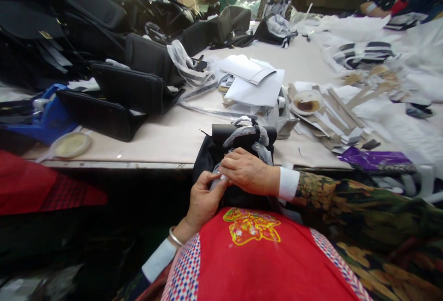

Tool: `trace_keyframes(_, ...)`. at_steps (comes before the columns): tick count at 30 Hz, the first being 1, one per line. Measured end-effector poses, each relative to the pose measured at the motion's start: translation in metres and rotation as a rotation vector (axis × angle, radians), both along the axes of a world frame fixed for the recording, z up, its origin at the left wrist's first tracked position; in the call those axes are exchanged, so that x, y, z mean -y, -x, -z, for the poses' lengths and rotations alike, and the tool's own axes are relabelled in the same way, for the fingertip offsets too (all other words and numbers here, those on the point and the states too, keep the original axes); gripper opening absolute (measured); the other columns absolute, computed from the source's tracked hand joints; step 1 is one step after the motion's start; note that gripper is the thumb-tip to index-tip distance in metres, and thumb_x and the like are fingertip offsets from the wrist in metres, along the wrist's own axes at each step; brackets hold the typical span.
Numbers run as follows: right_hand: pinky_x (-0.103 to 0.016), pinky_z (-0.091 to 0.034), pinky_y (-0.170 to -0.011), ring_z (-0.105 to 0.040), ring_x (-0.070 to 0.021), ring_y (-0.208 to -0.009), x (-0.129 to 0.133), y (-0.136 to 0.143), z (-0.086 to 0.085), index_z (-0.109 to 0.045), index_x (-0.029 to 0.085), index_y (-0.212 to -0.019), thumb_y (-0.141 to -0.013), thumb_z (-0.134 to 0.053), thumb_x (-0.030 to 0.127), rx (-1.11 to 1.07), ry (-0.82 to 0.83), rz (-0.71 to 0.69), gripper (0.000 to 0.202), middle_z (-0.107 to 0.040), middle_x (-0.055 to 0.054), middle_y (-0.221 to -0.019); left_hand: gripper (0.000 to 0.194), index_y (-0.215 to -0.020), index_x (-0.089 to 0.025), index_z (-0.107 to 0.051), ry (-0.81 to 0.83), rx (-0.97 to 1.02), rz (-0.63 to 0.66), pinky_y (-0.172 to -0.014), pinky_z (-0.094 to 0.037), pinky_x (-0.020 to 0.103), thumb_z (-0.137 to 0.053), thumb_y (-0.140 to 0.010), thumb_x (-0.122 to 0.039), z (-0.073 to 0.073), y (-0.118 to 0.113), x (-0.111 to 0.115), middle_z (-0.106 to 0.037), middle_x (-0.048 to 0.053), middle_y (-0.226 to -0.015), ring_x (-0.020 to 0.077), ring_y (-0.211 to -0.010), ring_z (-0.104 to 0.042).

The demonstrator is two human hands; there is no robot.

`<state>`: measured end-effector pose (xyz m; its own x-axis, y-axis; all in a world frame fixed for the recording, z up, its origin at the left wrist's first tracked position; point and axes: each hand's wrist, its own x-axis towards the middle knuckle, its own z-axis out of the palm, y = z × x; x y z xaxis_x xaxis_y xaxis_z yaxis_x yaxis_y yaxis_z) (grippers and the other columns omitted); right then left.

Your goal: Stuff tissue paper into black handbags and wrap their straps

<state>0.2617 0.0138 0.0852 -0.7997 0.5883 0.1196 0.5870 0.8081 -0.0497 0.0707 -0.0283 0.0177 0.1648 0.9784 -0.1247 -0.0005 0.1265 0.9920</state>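
A black bag (204, 156) rests at the table's front edge, close against my red apron. Translucent plastic wrapping (238, 134) is wound around its handle and runs down to my fingers. My left hand (204, 199) pinches a bit of this wrapping between thumb and forefinger. Coming from the right, my right hand (247, 172) has its fingers bent over the same spot, and the fingertips of both hands meet there. My right fingers partly cover the wrapped piece, so its exact shape is hidden.
Black bags (128, 89) crowd the table's left side, beside a blue tape dispenser (51, 112) and a round lid (72, 144). White papers (256, 84) are stacked behind my bag. A bowl of brown liquid (307, 103), card strips and a purple packet (375, 159) lie right. Other people work across the table.
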Motion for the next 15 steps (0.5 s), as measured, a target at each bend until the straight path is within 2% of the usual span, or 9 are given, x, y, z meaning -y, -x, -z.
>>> trace_keyframes(3, -0.040, -0.037, -0.083, -0.056, -0.0248, -0.096, 0.004, 0.002, -0.002, -0.066, 0.012, -0.111, -0.101, -0.052, 0.030, 0.005, -0.002, 0.005, 0.024, -0.066, -0.009, -0.101, 0.024, -0.090, -0.016, -0.065, 0.002, 0.034, -0.028, -0.068, -0.049, 0.021, -0.078, -0.082, -0.035, -0.001, -0.003, -0.001, -0.063, -0.003, -0.078, 0.0096, -0.071, -0.057)
trace_keyframes(5, -0.041, -0.040, -0.087, -0.057, -0.0257, -0.103, 0.009, 0.000, -0.010, -0.065, 0.011, -0.115, -0.101, -0.051, 0.027, -0.023, -0.012, 0.008, 0.025, -0.068, -0.012, -0.109, 0.025, -0.088, -0.016, -0.065, 0.013, 0.024, -0.037, -0.065, -0.048, 0.020, -0.079, -0.081, -0.036, -0.005, -0.004, -0.002, -0.062, -0.003, -0.076, 0.0090, -0.069, -0.055)
trace_keyframes(7, -0.042, -0.042, -0.092, -0.056, -0.0274, -0.113, 0.014, -0.013, -0.024, -0.065, 0.012, -0.120, -0.100, -0.054, 0.026, -0.112, -0.053, 0.038, 0.027, -0.067, -0.015, -0.120, 0.027, -0.086, -0.016, -0.065, 0.031, 0.001, -0.048, -0.062, -0.046, 0.019, -0.079, -0.080, -0.038, -0.008, -0.004, -0.004, -0.062, -0.004, -0.075, 0.0087, -0.067, -0.054)
trace_keyframes(9, -0.045, -0.043, -0.099, -0.055, -0.0288, -0.120, 0.014, -0.039, -0.041, -0.065, 0.013, -0.124, -0.097, -0.058, 0.026, -0.251, -0.112, 0.132, 0.030, -0.065, -0.015, -0.128, 0.030, -0.086, -0.017, -0.065, 0.046, -0.028, -0.055, -0.060, -0.044, 0.018, -0.080, -0.078, -0.041, -0.010, -0.004, -0.005, -0.062, -0.004, -0.074, 0.0087, -0.065, -0.053)
trace_keyframes(12, -0.045, -0.047, -0.101, -0.061, -0.0285, -0.117, 0.003, -0.102, -0.059, -0.070, 0.017, -0.119, -0.092, -0.065, 0.025, -0.506, -0.220, 0.460, 0.029, -0.067, -0.015, -0.124, 0.034, -0.087, -0.016, -0.066, 0.052, -0.082, -0.068, -0.057, -0.042, 0.018, -0.081, -0.076, -0.046, -0.010, -0.003, -0.006, -0.061, -0.004, -0.072, 0.0091, -0.063, -0.052)
trace_keyframes(15, -0.039, -0.054, -0.088, -0.068, -0.0256, -0.100, -0.017, -0.177, -0.063, -0.074, 0.015, -0.106, -0.091, -0.065, 0.029, -0.748, -0.281, 0.916, 0.023, -0.073, -0.012, -0.108, 0.041, -0.085, -0.016, -0.069, 0.064, -0.148, -0.088, -0.055, -0.041, 0.019, -0.082, -0.072, -0.052, -0.005, -0.001, -0.010, -0.061, -0.003, -0.070, 0.0110, -0.063, -0.052)
